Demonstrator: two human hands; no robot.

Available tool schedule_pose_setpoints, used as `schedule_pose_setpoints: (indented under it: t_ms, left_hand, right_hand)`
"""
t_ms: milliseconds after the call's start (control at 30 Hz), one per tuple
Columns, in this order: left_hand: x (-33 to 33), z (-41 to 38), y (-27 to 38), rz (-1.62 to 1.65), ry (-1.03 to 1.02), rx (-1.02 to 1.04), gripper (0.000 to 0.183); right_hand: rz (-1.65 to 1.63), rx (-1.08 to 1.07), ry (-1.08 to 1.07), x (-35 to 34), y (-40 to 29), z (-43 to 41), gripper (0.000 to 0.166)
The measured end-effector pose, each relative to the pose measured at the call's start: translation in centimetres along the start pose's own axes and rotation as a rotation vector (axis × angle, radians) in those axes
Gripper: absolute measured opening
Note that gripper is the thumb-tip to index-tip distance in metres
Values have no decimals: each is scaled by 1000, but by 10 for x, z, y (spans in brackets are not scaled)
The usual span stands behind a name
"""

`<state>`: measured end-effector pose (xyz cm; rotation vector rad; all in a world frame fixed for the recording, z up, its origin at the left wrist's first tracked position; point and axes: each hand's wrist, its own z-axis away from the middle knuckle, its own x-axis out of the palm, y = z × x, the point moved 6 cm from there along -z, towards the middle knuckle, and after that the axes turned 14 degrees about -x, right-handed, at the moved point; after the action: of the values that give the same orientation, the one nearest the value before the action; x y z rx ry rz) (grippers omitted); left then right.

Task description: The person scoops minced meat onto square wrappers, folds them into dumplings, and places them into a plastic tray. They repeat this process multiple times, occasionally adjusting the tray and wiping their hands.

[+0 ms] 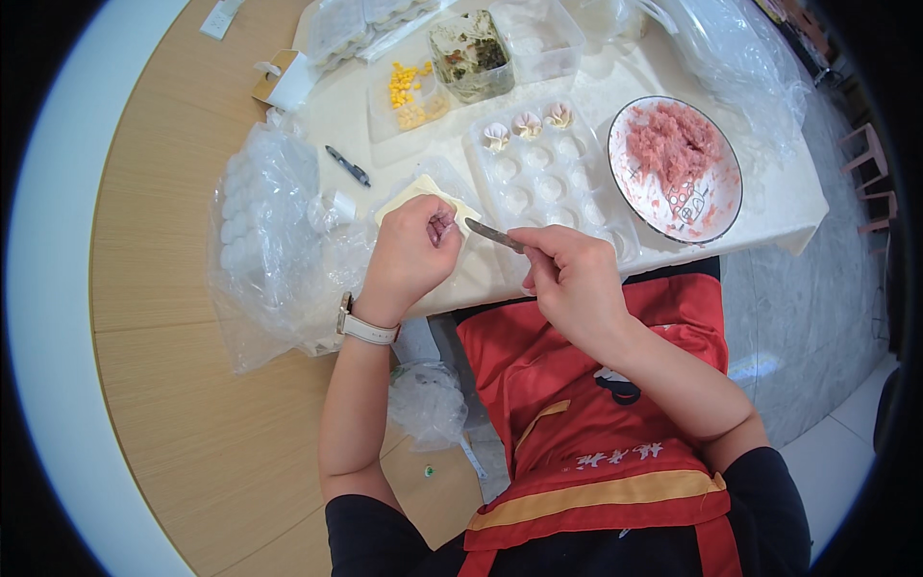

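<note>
My left hand (420,241) is curled around a pinkish dumpling (440,226), mostly hidden by the fingers. Beneath and behind that hand lies a stack of square, pale yellow dough wrappers (425,186). My right hand (570,278) grips a narrow metal spreading blade (492,234), its tip pointing at the left fist, a little apart from it. Beyond the right hand is a clear plastic tray (530,180) with round wells. Three pleated dumplings (528,125) sit in its far row. To its right stands a patterned bowl (652,195) of pink minced meat (674,141).
Corn kernels (405,83) fill part of a divided container at the back, beside a tub of dark green food (470,58) and a clear tub (539,43). A pen (347,166) and bagged plastic trays (263,202) lie left. More plastic bags (735,65) cover the far right.
</note>
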<state>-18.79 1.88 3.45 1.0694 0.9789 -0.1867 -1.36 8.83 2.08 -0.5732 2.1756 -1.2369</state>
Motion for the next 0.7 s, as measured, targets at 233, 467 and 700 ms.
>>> schedule_pose_setpoints:
  t_ms: [233, 467, 700]
  left_hand:
    - [4, -4, -2, -48, -29, 73, 7]
    - [7, -5, 6, -140, -19, 126, 9]
    - [3, -3, 2, 63, -47, 10, 7]
  right_hand:
    - [20, -12, -43, 1, 3, 2, 20]
    - [-2, 24, 1, -1, 5, -1, 18]
    - [58, -32, -33, 2, 7, -2, 20]
